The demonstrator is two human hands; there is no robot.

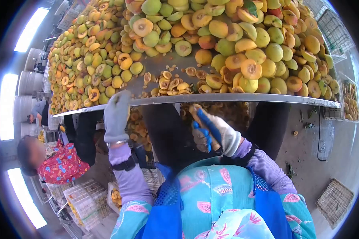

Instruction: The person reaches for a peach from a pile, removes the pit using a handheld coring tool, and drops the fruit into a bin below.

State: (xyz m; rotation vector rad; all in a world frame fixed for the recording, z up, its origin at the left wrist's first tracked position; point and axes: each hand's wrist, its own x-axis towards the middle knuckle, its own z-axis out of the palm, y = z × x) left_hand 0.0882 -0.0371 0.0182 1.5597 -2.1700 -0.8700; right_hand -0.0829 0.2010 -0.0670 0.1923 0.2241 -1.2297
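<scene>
Wooden-handled knife (205, 127) gripped inside right hand (217, 133) fingers (201, 137).

Yellow, orange and green halved fruit (211, 44) heaped on grey steel table (235, 98). Left hand (116, 116) in plain grey glove, right hand (215, 135) in grey glove with blue patches. Lilac sleeves (133, 181), turquoise pink-leaf apron (211, 199). Red floral top (64, 163) on nearby person.

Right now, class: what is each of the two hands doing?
Left hand: gloved, fingers together, reaching to the table edge; holds nothing visible.
Right hand: gloved, closed around a tool.
</scene>
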